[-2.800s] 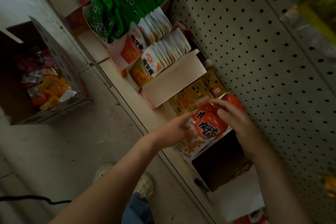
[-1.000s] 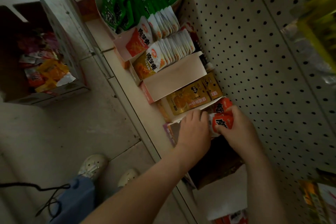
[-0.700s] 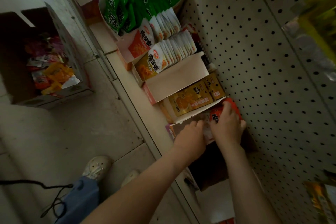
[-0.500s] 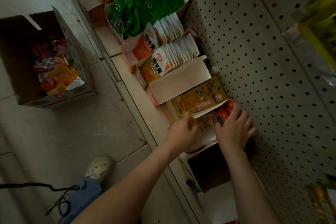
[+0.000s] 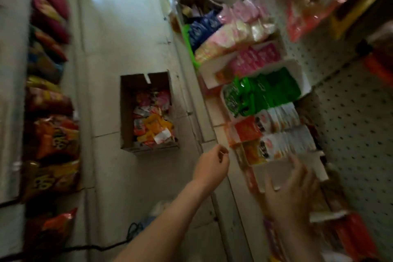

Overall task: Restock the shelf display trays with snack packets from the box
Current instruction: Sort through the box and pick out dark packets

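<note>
Box: the brown cardboard box (image 5: 126, 112) stands open on the pale floor, just beside the shelf base, so it sits within a short reach of the trays.
Stock: loose snack packets (image 5: 153, 122) in red, orange and yellow lie jumbled in its near half; the far half looks bare.
Left hand (image 5: 211, 166): it hangs between box and shelf, fingers loosely curled and thumb near the forefinger. It appears to hold nothing, though blur makes a small packet hard to rule out.
Right hand (image 5: 291, 194): fingers spread, palm down, over the white flap (image 5: 282, 168) of the nearest tray and gripping nothing.
Trays: the white cardboard display trays (image 5: 297, 74) stand side by side along the shelf. Their green packets (image 5: 268, 91), orange-and-white packets (image 5: 278, 134) and pink packets (image 5: 255, 59) are filed upright, faces outward, so labels read from the aisle.
Step, as I judge it: a reach to the box for more stock.
In the way: the shelf edge (image 5: 221, 187) lies between hands and box; the raised flap could catch a sleeve.
Around: a perforated back panel (image 5: 350, 123), large crisp bags (image 5: 51, 138) on the opposite rack, and a black cable (image 5: 127, 238) on the floor near the feet, a possible snag.
</note>
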### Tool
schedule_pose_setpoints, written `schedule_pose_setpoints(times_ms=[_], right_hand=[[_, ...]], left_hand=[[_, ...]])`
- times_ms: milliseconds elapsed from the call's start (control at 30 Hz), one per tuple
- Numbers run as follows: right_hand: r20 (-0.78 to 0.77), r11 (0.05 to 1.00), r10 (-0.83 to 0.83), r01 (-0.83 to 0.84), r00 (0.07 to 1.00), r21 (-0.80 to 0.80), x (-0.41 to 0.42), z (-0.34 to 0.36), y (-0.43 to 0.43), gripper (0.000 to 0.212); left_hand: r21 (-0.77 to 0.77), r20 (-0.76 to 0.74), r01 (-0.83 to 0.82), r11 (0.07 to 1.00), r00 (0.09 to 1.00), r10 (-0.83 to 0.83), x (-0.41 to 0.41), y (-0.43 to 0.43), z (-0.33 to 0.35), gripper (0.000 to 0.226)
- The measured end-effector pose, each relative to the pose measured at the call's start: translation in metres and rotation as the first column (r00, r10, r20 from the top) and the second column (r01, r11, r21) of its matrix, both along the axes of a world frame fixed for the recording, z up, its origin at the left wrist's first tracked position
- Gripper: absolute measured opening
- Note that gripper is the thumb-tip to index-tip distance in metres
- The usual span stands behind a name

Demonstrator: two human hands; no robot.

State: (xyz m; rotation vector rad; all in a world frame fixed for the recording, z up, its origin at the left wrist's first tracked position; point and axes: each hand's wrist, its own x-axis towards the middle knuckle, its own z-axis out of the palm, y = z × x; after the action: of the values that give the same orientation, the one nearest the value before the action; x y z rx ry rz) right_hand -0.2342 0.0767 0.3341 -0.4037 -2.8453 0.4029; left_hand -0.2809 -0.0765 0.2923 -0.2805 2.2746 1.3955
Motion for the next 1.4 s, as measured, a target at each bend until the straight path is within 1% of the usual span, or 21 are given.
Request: schedule_pose_setpoints(times_ms=[67, 133, 200, 267, 400, 533, 600, 700, 767, 800, 833, 900, 967, 1000, 1033, 1067, 1133, 1200, 1300, 1333, 1400], right_hand=[[0.005, 0.986, 0.158, -0.157, 0.987, -0.058, -0.032, -0.008, -0.044, 0.075], [0.058, 0.952, 0.292, -0.284, 0.955, -0.117, -0.061, -0.025, -0.082, 0.069], [0.173, 0.905, 0.405, -0.366, 0.898, -0.215, -0.091, -0.048, -0.118, 0.070], [0.288, 0.869, 0.475, -0.393, 0.832, -0.300, -0.117, -0.068, -0.144, 0.068], [0.454, 0.822, 0.549, -0.355, 0.702, -0.445, -0.179, -0.128, -0.215, 0.066], [0.631, 0.830, 0.524, -0.176, 0.572, -0.529, -0.232, -0.200, -0.282, 0.064], [0.712, 0.844, 0.500, -0.091, 0.493, -0.529, -0.252, -0.245, -0.307, 0.060], [0.785, 0.858, 0.474, -0.007, 0.398, -0.514, -0.273, -0.302, -0.325, 0.043], [0.787, 0.846, 0.490, 0.016, 0.374, -0.534, -0.283, -0.334, -0.329, 0.032], [0.791, 0.846, 0.494, 0.010, 0.361, -0.533, -0.288, -0.356, -0.330, 0.032], [0.794, 0.848, 0.506, -0.023, 0.336, -0.530, -0.292, -0.378, -0.333, 0.035], [0.810, 0.858, 0.511, -0.112, 0.288, -0.502, -0.298, -0.438, -0.335, 0.052], [0.827, 0.866, 0.500, -0.140, 0.259, -0.480, -0.294, -0.511, -0.326, 0.082], [0.844, 0.883, 0.469, -0.161, 0.261, -0.441, -0.287, -0.528, -0.329, 0.100], [0.864, 0.905, 0.420, -0.204, 0.277, -0.374, -0.286, -0.518, -0.337, 0.113], [0.882, 0.914, 0.382, -0.255, 0.276, -0.316, -0.280, -0.524, -0.339, 0.119], [0.901, 0.933, 0.307, -0.283, 0.307, -0.222, -0.278, -0.529, -0.337, 0.120], [0.900, 0.949, 0.286, -0.228, 0.329, -0.218, -0.283, -0.536, -0.332, 0.106], [0.887, 0.924, 0.376, -0.037, 0.269, -0.380, -0.287, -0.532, -0.327, 0.048], [0.869, 0.898, 0.407, 0.050, 0.281, -0.437, -0.285, -0.526, -0.325, 0.038], [0.833, 0.848, 0.443, 0.147, 0.333, -0.510, -0.281, -0.504, -0.324, 0.032]], left_hand=[[-0.040, -0.005, -0.101, 0.994, 0.995, 0.101, -0.023, -0.045, -0.012, 0.018], [-0.094, 0.018, -0.187, 0.978, 0.982, 0.190, -0.041, -0.089, -0.032, 0.015], [-0.162, 0.058, -0.252, 0.954, 0.963, 0.265, -0.058, -0.130, -0.060, 0.016], [-0.211, 0.093, -0.302, 0.930, 0.941, 0.327, -0.069, -0.162, -0.084, 0.015], [-0.275, 0.186, -0.273, 0.922, 0.926, 0.329, -0.107, -0.235, -0.134, 0.026], [-0.300, 0.270, -0.191, 0.934, 0.922, 0.276, -0.142, -0.286, -0.178, 0.031], [-0.301, 0.307, -0.169, 0.939, 0.915, 0.263, -0.157, -0.303, -0.206, 0.033], [-0.319, 0.368, -0.152, 0.935, 0.890, 0.270, -0.174, -0.314, -0.255, 0.037], [-0.301, 0.426, -0.152, 0.941, 0.862, 0.275, -0.179, -0.317, -0.293, 0.041], [-0.280, 0.456, -0.161, 0.946, 0.845, 0.279, -0.182, -0.317, -0.313, 0.042], [-0.260, 0.482, -0.171, 0.950, 0.830, 0.282, -0.184, -0.316, -0.335, 0.042], [-0.246, 0.526, -0.110, 0.963, 0.819, 0.228, -0.192, -0.316, -0.372, 0.043], [-0.241, 0.572, -0.015, 0.970, 0.806, 0.154, -0.195, -0.313, -0.402, 0.043], [-0.250, 0.608, 0.042, 0.967, 0.785, 0.123, -0.194, -0.310, -0.421, 0.044], [-0.262, 0.640, 0.084, 0.961, 0.761, 0.108, -0.196, -0.309, -0.431, 0.048], [-0.276, 0.692, 0.129, 0.952, 0.715, 0.103, -0.194, -0.305, -0.448, 0.053], [-0.331, 0.716, 0.229, 0.916, 0.693, 0.086, -0.190, -0.302, -0.469, 0.059], [-0.371, 0.726, 0.364, 0.854, 0.687, 0.023, -0.189, -0.300, -0.479, 0.056], [-0.389, 0.719, 0.508, 0.768, 0.689, -0.093, -0.190, -0.302, -0.475, 0.045], [-0.405, 0.692, 0.505, 0.762, 0.714, -0.106, -0.190, -0.302, -0.465, 0.044], [-0.387, 0.645, 0.440, 0.810, 0.757, -0.102, -0.190, -0.304, -0.440, 0.041]])
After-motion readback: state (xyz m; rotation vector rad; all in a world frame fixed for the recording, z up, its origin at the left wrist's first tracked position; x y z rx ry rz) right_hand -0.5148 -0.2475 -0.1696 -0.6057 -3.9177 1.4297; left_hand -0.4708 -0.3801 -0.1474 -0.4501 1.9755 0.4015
